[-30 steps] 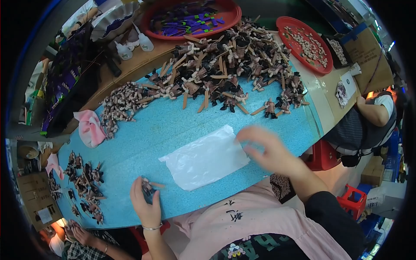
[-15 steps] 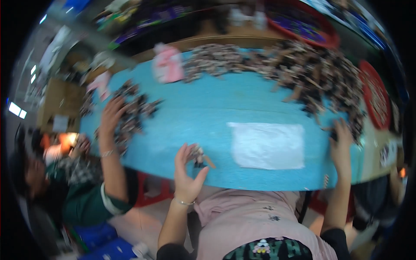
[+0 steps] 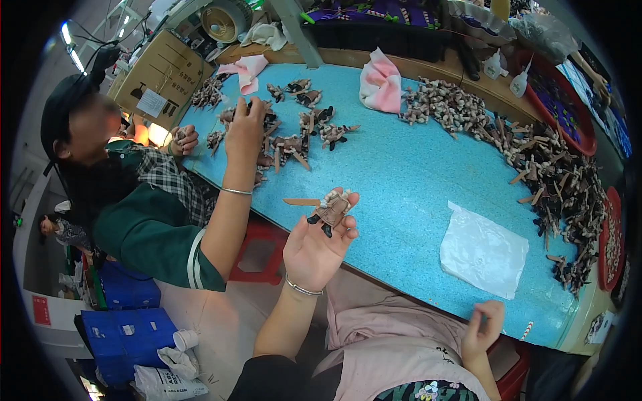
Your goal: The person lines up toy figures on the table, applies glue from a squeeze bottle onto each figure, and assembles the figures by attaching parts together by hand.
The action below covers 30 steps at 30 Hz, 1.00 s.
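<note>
My left hand (image 3: 313,257) is raised over the near edge of the table, its fingers closed behind a small painted figurine (image 3: 332,208). The figurine has a brown coat and black boots, with a flat tan blade-like piece (image 3: 302,202) sticking out to the left. My right hand (image 3: 483,327) hovers at the table's front edge, below a white plastic sheet (image 3: 485,250). Its fingers are curled in; whatever they may hold is hidden. A small red-and-white striped stick (image 3: 527,331) lies to its right at the edge.
Similar figurines form a long heap (image 3: 558,180) along the far and right sides of the blue table (image 3: 401,174). On the left, a co-worker's hand (image 3: 245,123) reaches among more figurines. Pink-and-white cloths (image 3: 381,83), glue bottles (image 3: 520,81) and a red basket (image 3: 588,137) stand beyond.
The view has swung left. My right hand has left the figurine heap and come back to the table's front edge. My left hand has lifted, the figurine turned into plain view.
</note>
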### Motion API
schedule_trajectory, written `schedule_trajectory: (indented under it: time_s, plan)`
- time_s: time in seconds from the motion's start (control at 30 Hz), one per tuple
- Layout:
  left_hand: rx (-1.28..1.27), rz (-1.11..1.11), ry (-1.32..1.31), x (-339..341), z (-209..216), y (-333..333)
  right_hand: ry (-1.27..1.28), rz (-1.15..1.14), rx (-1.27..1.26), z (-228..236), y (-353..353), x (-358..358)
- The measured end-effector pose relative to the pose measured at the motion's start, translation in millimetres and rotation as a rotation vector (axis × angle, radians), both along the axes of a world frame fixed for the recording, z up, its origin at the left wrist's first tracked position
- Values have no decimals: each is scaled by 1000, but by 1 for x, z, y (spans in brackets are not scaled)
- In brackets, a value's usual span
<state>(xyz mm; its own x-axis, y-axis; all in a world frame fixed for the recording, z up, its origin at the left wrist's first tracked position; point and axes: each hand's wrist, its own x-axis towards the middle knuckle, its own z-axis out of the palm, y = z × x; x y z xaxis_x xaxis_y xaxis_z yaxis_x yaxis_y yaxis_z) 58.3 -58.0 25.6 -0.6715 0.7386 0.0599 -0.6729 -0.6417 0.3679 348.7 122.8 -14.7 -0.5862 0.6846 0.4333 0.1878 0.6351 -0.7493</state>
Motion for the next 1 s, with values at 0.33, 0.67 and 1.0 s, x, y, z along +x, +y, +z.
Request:
schedule_trajectory:
  time_s: [0.33, 0.67, 1.0]
  plan:
    - [67, -27, 31, 9, 8, -8, -167, 245, 156, 0, -10, -28]
    - [113, -72, 94, 17, 14, -4, -161, 257, 146, 0, -8, -27]
    - [-535, 417, 570, -15, 9, -9, -163, 266, 154, 0, -7, -27]
